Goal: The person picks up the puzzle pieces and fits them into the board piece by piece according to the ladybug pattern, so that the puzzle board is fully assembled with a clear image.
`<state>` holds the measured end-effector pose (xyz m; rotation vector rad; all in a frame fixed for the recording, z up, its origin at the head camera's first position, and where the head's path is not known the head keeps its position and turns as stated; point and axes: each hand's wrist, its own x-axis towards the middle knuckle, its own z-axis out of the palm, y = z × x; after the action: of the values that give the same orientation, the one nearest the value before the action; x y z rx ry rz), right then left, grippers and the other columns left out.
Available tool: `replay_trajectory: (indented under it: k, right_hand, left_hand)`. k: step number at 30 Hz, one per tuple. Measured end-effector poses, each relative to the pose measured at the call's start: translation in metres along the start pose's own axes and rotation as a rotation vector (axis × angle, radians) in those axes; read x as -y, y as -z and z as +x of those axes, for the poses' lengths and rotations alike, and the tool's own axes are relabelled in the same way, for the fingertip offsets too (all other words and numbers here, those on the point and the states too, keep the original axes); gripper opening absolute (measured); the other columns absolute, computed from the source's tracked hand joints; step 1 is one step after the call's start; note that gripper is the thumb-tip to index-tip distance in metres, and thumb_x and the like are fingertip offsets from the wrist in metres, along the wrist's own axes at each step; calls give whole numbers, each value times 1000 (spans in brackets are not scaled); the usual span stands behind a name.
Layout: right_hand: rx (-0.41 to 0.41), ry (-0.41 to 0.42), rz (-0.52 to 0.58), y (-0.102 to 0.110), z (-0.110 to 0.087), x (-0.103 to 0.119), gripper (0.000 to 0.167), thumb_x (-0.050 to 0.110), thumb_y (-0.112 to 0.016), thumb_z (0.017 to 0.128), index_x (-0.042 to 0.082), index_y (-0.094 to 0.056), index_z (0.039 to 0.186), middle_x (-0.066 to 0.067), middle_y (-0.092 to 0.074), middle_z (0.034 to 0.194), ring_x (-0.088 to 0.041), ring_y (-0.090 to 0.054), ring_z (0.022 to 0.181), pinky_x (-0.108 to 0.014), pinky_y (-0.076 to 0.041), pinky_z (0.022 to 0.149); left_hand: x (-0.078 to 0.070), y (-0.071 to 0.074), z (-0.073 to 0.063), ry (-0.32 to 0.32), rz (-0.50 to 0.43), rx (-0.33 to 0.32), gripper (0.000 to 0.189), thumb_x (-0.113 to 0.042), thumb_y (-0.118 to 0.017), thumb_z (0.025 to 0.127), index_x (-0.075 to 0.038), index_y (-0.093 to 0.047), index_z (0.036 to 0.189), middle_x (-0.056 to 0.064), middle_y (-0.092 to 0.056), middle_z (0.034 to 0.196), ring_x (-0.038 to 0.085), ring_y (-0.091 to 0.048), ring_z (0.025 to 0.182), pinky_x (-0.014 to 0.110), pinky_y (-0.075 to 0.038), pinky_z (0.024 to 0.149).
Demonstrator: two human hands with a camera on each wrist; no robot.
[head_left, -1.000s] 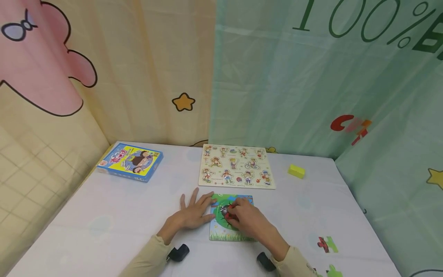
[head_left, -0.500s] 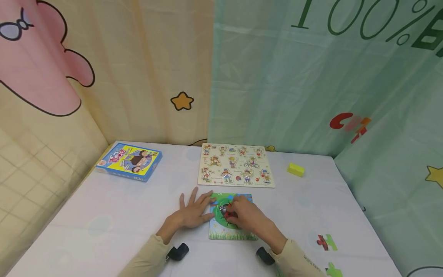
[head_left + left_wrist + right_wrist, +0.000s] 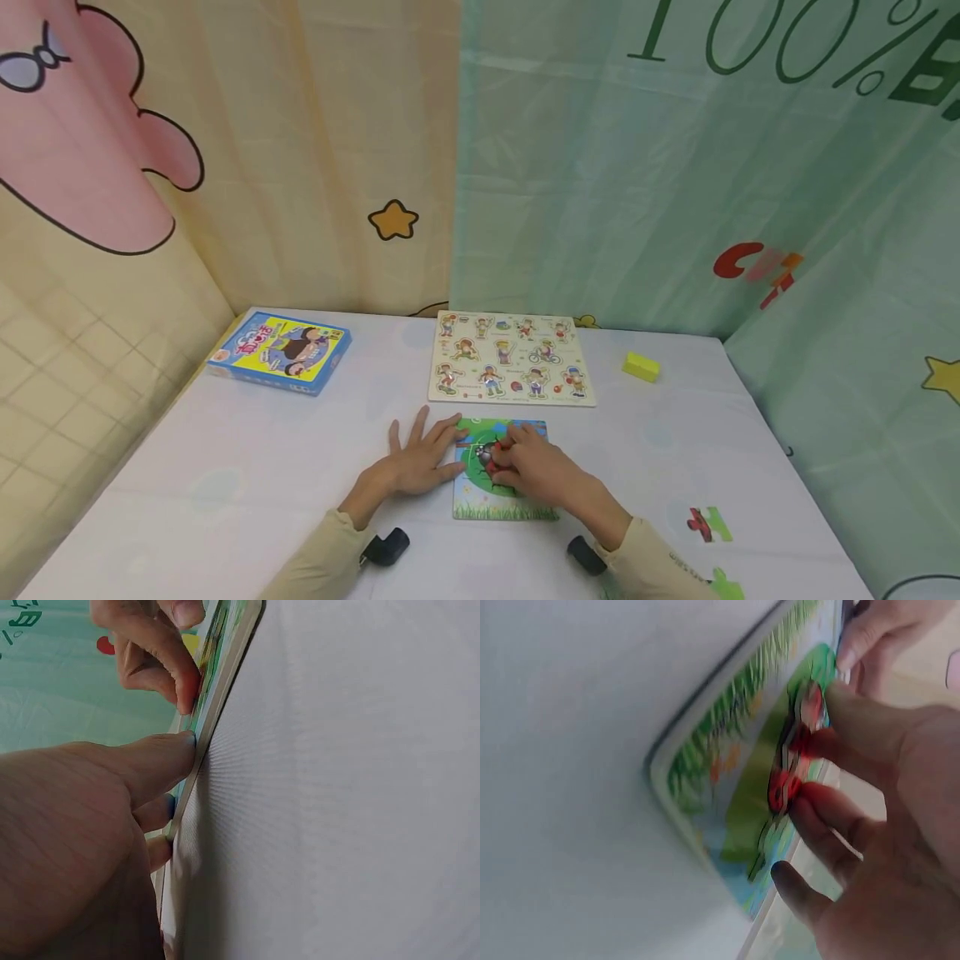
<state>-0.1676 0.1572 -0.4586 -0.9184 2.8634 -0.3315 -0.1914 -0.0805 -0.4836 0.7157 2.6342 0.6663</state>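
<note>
A small ladybug jigsaw board lies at the front middle of the white table. My left hand rests at its left side with fingers spread; the left wrist view has the left thumb against the board's edge. Over the board's right half, my right hand has its fingers bent down and pinches a red ladybug puzzle piece, best seen in the right wrist view. That piece sits at the board's surface among other ladybug parts. The right hand hides much of the picture in the head view.
Loose puzzle pieces lie at the front right, one partly behind the right sleeve. Behind the board is a larger wooden figure puzzle. A yellow block stands at back right, a blue box at back left.
The right wrist has shifted slightly to the right while its fingertips stay on the ladybug. My left hand keeps its place at the board's edge.
</note>
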Motion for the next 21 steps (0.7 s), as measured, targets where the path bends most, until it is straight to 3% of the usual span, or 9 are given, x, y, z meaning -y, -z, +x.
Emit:
replay_trajectory:
  k: [4, 9, 12, 15, 18, 21]
  right_hand:
    - [118, 23, 149, 5, -6, -12, 46, 29, -64, 99, 7, -59, 140, -7, -53, 126, -20, -44, 112, -39, -47, 94]
    - [205, 72, 326, 11, -12, -27, 52, 25, -58, 102, 3, -47, 148, -12, -42, 142, -24, -41, 122, -39, -44, 101]
    - [195, 83, 374, 14, -13, -33, 50, 27, -56, 103, 6, -48, 148, -10, -48, 143, -25, -46, 124, -38, -45, 102]
    - [149, 63, 420, 17, -17, -41, 48, 29, -59, 102, 10, -52, 146, -7, -53, 144, -28, -50, 131, -46, -45, 107]
    - [88, 44, 433, 21, -28, -49, 49, 31, -63, 99, 11, -55, 143, -7, -53, 147, -34, -46, 139, -57, -41, 110]
    - [42, 11, 432, 26, -45, -57, 50, 31, -66, 97, 11, -56, 142, -8, -53, 148, -36, -45, 140, -60, -38, 111]
  left_hand:
    - [1, -1, 1, 9, -15, 14, 57, -46, -51, 102, -20, -40, 151, 2, -18, 168, 45, 10, 153, 75, 13, 111]
    - [1, 0, 0, -1, -23, 13, 56, -45, -51, 102, -19, -41, 150, 3, -19, 168, 46, 10, 153, 75, 13, 111]
    - [0, 1, -2, -4, -14, 8, 55, -45, -51, 102, -19, -42, 150, 4, -20, 167, 47, 8, 152, 76, 11, 110]
    - [0, 1, -3, -2, -19, 9, 54, -43, -52, 102, -19, -42, 149, 3, -20, 168, 47, 9, 152, 76, 12, 111]
    - [-1, 1, -3, -2, -21, 8, 54, -43, -52, 102, -19, -42, 149, 3, -20, 168, 47, 9, 152, 76, 13, 110]
    - [0, -1, -2, -4, -20, 0, 53, -42, -53, 102, -19, -42, 149, 4, -20, 167, 48, 8, 152, 76, 11, 110]
